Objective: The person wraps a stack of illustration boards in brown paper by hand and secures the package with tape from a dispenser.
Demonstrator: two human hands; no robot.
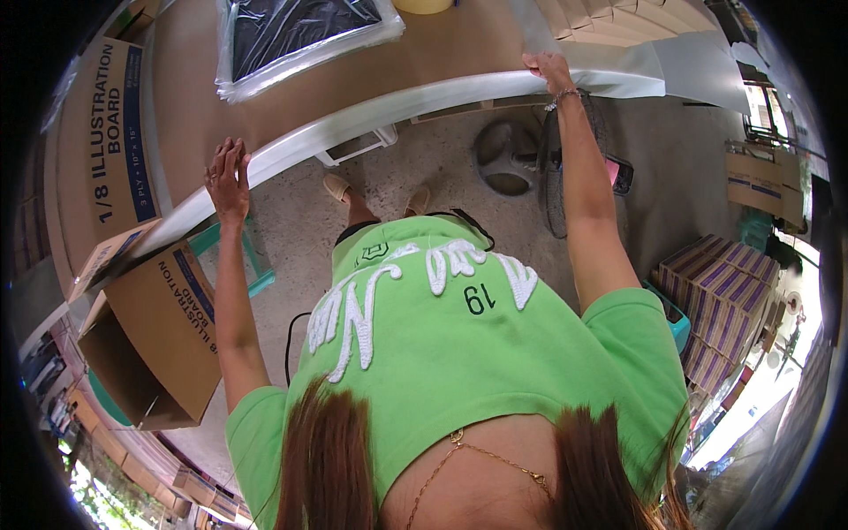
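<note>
Along the front edge of the brown-topped table (353,79) runs a shiny whitish strip (397,104), bent by the lens. My left hand (228,181) is at this edge on the left, its fingers stretched out and nothing seen in them. Further right, my right hand (549,72) is at the same edge with its fingers curled closed. What they may grip, perhaps the strip, is hidden. Between the hands, farther back on the tabletop, lies a black flat panel (305,35) wrapped in clear plastic.
Brown cardboard (110,132) with printing covers the table's left end. Below it stands an open carton (159,336) beside a green stool frame (261,281). A fan-like round base (508,159) sits on the floor under the right side. Striped stacked boxes (720,300) stand at the right.
</note>
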